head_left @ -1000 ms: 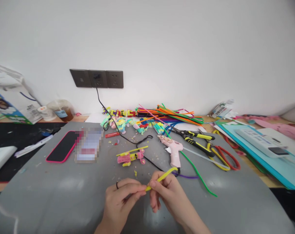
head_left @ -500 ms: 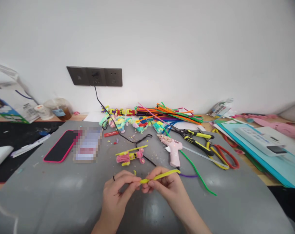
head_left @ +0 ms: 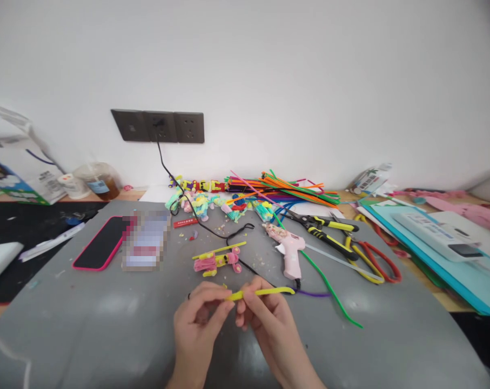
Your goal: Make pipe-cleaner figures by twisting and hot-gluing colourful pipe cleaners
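A yellow pipe cleaner is stretched between my two hands, low over the grey mat. My left hand pinches its left end between thumb and fingers. My right hand pinches it near the middle, and its free end points right with a small bend at the tip. Fingertips hide the parts they grip. Just beyond my hands lies a small pink and yellow pipe-cleaner figure, with a straight yellow pipe cleaner beside it.
To the right lie a pink glue gun, pliers, scissors with red and yellow handles and a green pipe cleaner. A pile of coloured pipe cleaners lies by the wall. Two phones, one pink-edged, lie left.
My right hand has turned and shifted slightly left, its fingers closing further over the yellow pipe cleaner. The pipe cleaner now lies flatter. My left hand has hardly moved.
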Action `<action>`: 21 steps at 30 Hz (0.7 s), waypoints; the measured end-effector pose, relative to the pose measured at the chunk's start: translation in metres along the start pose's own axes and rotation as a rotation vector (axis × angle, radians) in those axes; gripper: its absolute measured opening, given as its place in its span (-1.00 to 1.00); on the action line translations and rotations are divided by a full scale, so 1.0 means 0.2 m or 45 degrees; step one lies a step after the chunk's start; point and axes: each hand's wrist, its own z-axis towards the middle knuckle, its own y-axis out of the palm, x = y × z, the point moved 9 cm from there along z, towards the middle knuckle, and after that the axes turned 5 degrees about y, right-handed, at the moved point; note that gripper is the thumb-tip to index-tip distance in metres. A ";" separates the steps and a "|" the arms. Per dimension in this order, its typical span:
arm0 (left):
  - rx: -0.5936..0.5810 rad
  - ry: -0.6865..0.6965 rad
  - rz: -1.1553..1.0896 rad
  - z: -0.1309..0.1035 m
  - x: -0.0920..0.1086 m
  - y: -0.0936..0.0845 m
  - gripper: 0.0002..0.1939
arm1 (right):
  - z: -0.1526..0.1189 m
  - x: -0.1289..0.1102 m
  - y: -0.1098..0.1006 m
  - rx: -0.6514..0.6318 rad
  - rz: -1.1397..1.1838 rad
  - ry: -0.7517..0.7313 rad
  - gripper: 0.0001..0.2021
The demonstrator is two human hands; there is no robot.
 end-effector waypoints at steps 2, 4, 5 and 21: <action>0.041 -0.363 -0.330 -0.04 -0.13 0.05 -0.88 | 0.00 -0.01 -0.01 0.014 -0.011 -0.074 -0.67; 0.071 -0.620 -0.543 -0.08 -0.21 0.10 -0.80 | -0.01 -0.01 -0.01 0.022 -0.068 -0.078 -0.68; 0.082 -0.681 -0.601 -0.09 -0.22 0.13 -0.78 | -0.01 -0.01 -0.01 0.024 -0.099 -0.072 -0.69; -0.196 -0.564 -0.148 -0.04 -0.15 0.09 -0.66 | -0.06 -0.22 -0.03 -0.135 -0.587 -0.183 -0.87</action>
